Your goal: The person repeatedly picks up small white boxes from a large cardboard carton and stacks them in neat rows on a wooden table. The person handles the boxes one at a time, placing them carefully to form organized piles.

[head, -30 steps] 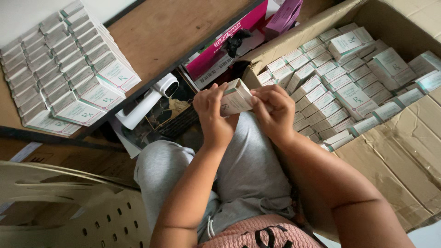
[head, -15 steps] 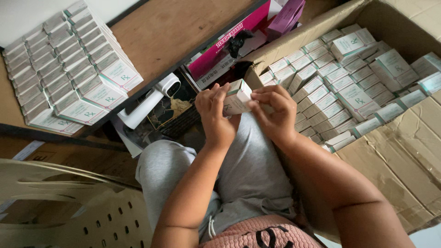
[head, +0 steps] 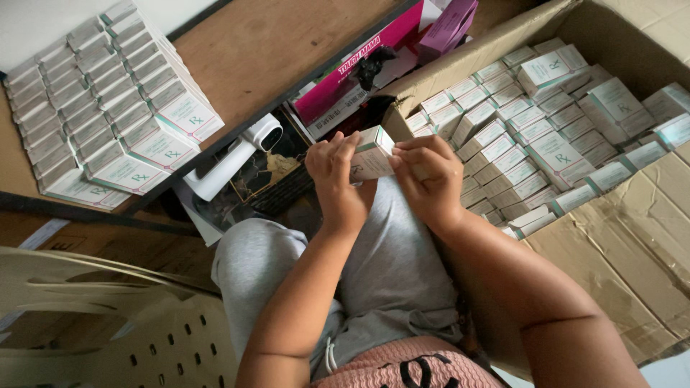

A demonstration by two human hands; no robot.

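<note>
Little has shifted in the past second: the small white box (head: 372,154) sits a touch higher between the hands, and its near end has turned slightly toward the right hand (head: 429,176). The left hand (head: 335,178) grips the box from the left, fingers curled over its top edge, while the right hand pinches the box's right end between thumb and fingertips. The box, white with a green stripe, is held tilted above the person's lap, over grey trousers (head: 388,266), just left of a large carton (head: 618,215). That carton, open on the right, is packed with rows of matching boxes (head: 532,122), some lying loose on top. On the far left, a wooden bench (head: 266,50) carries a neat block of the same boxes (head: 108,108), stacked in tight rows near its left edge. Between bench and carton lie a white handheld device (head: 237,154) and a pink package (head: 352,72), with a purple one (head: 445,29) beyond it. A beige plastic chair (head: 108,323) with a perforated seat stands at near left.
</note>
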